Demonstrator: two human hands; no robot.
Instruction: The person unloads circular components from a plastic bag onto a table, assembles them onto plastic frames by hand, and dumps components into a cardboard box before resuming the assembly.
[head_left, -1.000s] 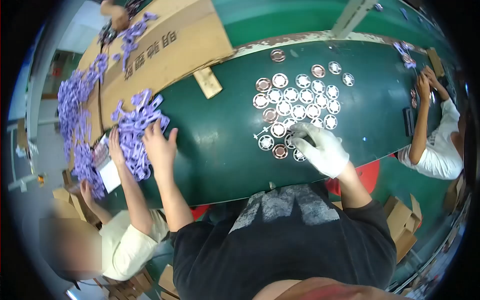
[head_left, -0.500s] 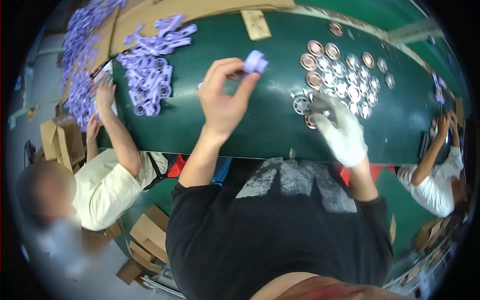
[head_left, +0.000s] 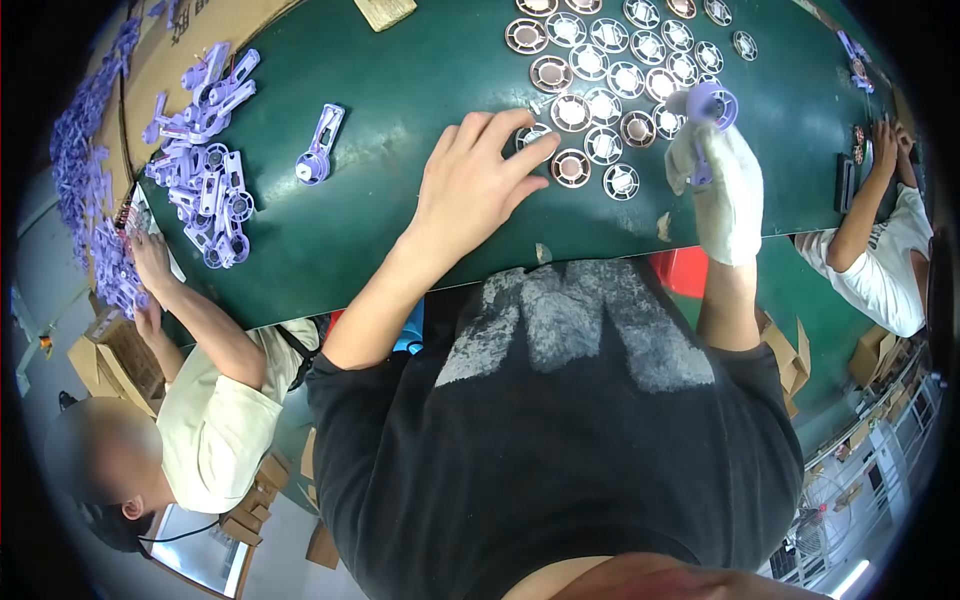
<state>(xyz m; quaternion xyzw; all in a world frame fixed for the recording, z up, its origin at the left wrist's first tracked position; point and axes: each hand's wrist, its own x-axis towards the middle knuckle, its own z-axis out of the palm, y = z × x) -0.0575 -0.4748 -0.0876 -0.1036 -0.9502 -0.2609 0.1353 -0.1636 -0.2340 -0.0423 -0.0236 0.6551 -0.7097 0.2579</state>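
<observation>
My left hand (head_left: 478,175) is bare, its fingers spread over the near left edge of a group of round spoked metal discs (head_left: 609,36). Its fingertips are at one disc (head_left: 534,141), partly covered by them; whether they touch it I cannot tell. In a white glove, my right hand (head_left: 722,185) is closed around a purple plastic part (head_left: 712,104) with a ring-shaped end pointing up. Part of its purple arm shows between the gloved fingers. Some discs are silver and others copper-toned.
A single purple part (head_left: 319,148) lies left of my left hand. Beyond it is a pile of purple parts (head_left: 212,190), with cardboard (head_left: 215,22) behind. One co-worker's hand (head_left: 152,262) is at the left, another's (head_left: 884,146) at the right. A wooden block (head_left: 385,10) lies at the far edge.
The purple part that was in my left hand is gone from it, and my right hand now holds one. My left hand has come down to the discs. The camera view has shifted.
</observation>
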